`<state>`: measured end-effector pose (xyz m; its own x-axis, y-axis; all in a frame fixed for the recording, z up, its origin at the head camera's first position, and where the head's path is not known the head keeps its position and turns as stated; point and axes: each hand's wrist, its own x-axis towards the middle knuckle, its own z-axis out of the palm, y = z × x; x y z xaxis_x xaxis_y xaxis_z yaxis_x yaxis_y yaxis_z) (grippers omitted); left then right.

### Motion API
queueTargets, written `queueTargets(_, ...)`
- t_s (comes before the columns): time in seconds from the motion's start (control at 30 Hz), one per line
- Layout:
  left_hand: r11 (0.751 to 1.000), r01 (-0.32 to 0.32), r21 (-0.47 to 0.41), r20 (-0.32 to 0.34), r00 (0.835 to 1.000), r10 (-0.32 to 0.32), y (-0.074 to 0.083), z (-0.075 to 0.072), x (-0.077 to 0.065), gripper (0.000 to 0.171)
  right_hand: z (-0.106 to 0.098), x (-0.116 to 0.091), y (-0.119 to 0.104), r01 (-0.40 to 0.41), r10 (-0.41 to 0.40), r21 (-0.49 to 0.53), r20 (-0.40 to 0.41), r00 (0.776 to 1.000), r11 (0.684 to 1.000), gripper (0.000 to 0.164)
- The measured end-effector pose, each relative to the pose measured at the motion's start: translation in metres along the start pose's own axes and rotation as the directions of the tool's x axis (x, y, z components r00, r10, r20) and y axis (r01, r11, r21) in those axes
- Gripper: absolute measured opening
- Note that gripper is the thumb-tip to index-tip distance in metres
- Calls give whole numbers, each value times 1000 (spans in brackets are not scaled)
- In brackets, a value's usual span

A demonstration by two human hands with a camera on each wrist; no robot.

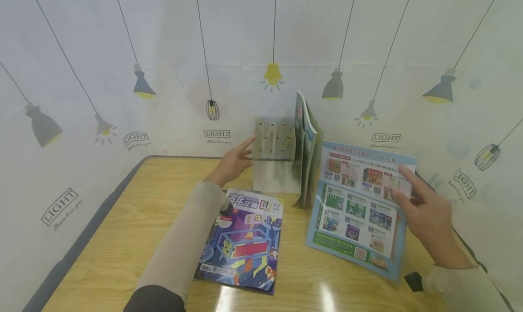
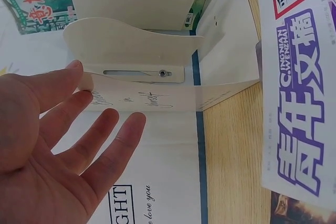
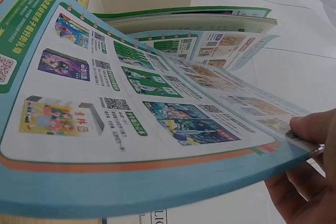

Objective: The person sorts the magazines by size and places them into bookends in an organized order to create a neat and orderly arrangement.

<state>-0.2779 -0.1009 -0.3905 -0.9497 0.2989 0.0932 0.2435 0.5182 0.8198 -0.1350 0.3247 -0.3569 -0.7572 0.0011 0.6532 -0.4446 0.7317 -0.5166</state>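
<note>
My right hand [image 1: 429, 214] pinches the edge of a blue-bordered magazine [image 1: 327, 232], thumb on its printed face and fingers behind. It is held upright, tilted, right of a cream desktop book rack [image 1: 265, 175]. At the rack's left end, my left hand [image 1: 232, 164] has its fingers loosely extended, fingertips right at the outer panel [image 2: 152, 98]. Upright magazines [image 1: 305, 157] stand at the rack's right side; one has a green cover [image 2: 202, 3]. A purple magazine [image 1: 245, 248] with large Chinese characters lies face up on the table, in front of the rack and beside my left forearm.
The wood-grain table [image 1: 122, 212] meets a pale backdrop [image 1: 171, 94] printed with hanging lamps and the word LIGHT. This backdrop rises behind the rack and along both sides.
</note>
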Motion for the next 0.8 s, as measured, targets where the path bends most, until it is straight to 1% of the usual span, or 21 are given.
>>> queueTargets(0.13, 1000, 2, 4, 0, 1000, -2, 0, 0, 0, 78, 0, 5, -4, 79, -79, -17, -37, 996, 997, 59)
queueTargets(0.3, 1000, 13, -11, 5, 1000, -13, -1, 0, 0, 78, 1, 12, -7, 138, -141, -59, -61, 988, 989, 59)
queueTargets(0.43, 1000, 10, -27, 9, 1000, -10, -1, 0, 1, 79, 1, 17, -11, 151, -155, -63, -68, 986, 987, 59)
queueTargets(0.63, 999, 14, -29, 11, 1000, -14, -1, -1, 0, 78, 1, 23, -17, 142, -145, -51, -73, 987, 989, 58)
queueTargets(0.8, 999, 20, -25, 12, 1000, -19, -2, -1, 1, 79, 3, 28, -21, 181, -185, -52, -97, 978, 982, 57)
